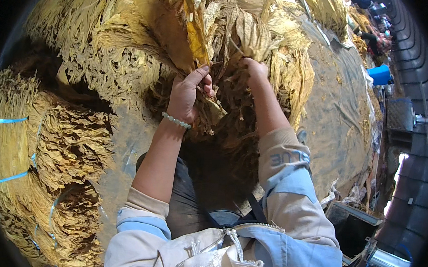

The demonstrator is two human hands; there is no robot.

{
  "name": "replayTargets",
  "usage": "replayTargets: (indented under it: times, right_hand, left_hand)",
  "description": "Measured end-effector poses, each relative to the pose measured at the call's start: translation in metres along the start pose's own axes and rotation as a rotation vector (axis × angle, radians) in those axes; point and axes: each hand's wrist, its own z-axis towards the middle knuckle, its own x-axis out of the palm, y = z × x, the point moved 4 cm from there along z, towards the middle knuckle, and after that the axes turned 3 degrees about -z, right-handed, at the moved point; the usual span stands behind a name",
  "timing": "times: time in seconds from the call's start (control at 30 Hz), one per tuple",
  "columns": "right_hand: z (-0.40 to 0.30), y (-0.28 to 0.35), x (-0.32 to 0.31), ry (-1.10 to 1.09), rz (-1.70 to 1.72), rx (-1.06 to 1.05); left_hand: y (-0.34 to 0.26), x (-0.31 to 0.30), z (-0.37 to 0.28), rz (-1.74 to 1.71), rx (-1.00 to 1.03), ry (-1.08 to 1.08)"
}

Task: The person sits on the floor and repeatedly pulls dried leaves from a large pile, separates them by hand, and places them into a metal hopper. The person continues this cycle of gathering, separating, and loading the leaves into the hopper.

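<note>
My left hand (190,93), with a beaded bracelet (176,120) at the wrist, pinches the stem ends of a few dried tobacco leaves. One of them is a long bright yellow-orange leaf (196,30); a broad brown leaf (170,37) fans out to its left. My right hand (255,71) is closed at a pale leaf stem, and a wrinkled tan tobacco leaf (254,34) spreads just above it, slightly blurred. Its fingertips are partly hidden. Below and between both hands hangs a mass of crumpled brown leaves (235,101).
Loose tobacco leaves (76,23) are heaped at the upper left. Bundles of leaves (6,148) tied with blue straps lie at the left. A dusty sheet (334,116) covers the right side. Beyond it stand a blue bucket (380,75), a dark metal frame (353,221) and a distant person (380,43).
</note>
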Motion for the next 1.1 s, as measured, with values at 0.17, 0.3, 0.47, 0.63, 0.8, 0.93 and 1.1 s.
replayTargets:
  times: [0.17, 0.3, 0.47, 0.63, 0.8, 0.93, 1.1]
  right_hand:
    - [-0.011, 0.013, -0.075, 0.425, 0.312, 0.043]
    - [-0.027, 0.002, -0.104, 0.226, -0.129, -0.095]
    - [-0.023, 0.004, -0.119, 0.308, 0.122, -0.178]
    - [-0.042, -0.012, -0.084, 0.125, 0.027, -0.161]
    - [-0.029, -0.016, -0.036, -0.114, -0.647, -0.152]
    - [-0.012, -0.001, -0.041, 0.021, -0.214, -0.074]
    - [-0.021, 0.018, -0.065, 0.238, 0.196, -0.04]
  left_hand:
    - [0.005, 0.002, 0.002, 0.174, -0.061, -0.028]
    - [0.008, -0.003, 0.002, 0.292, -0.098, -0.018]
    - [0.012, -0.001, 0.001, 0.355, -0.049, -0.025]
    - [0.014, 0.002, 0.001, 0.321, -0.023, -0.022]
    - [0.013, -0.001, 0.002, 0.358, -0.052, -0.047]
    - [0.014, -0.003, 0.005, 0.345, -0.042, -0.019]
    - [0.009, 0.003, 0.001, 0.318, -0.039, -0.006]
